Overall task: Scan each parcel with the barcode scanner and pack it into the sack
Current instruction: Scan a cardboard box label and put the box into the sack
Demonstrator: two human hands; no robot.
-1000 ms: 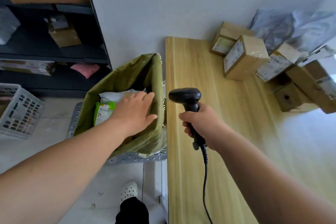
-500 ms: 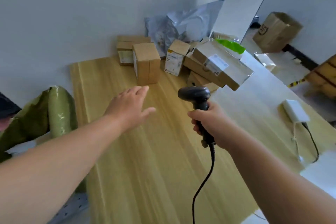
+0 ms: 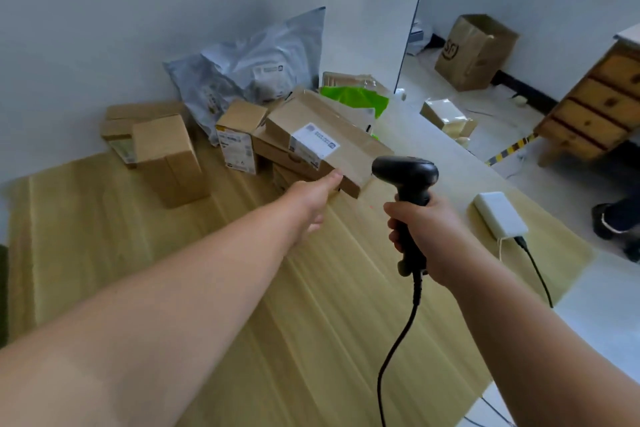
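Note:
My left hand reaches across the wooden table to a flat cardboard parcel with a white label. The thumb lies on the parcel's near edge and the fingers are hidden under it. The parcel rests tilted on top of other boxes. My right hand grips the black barcode scanner upright, just right of the parcel, its cable hanging toward me. A faint red dot shows on the table beside the scanner. Only a dark green sliver of the sack shows at the left edge.
More parcels crowd the table's far end: an upright box, a small labelled box, grey poly bags and a green bag. A white adapter lies at the right. On the floor beyond stand a box and wooden drawers.
My view swung from the sack to the parcel pile. My left hand left the sack, crossed the table and took hold of the flat labelled parcel. The scanner stays in my right hand.

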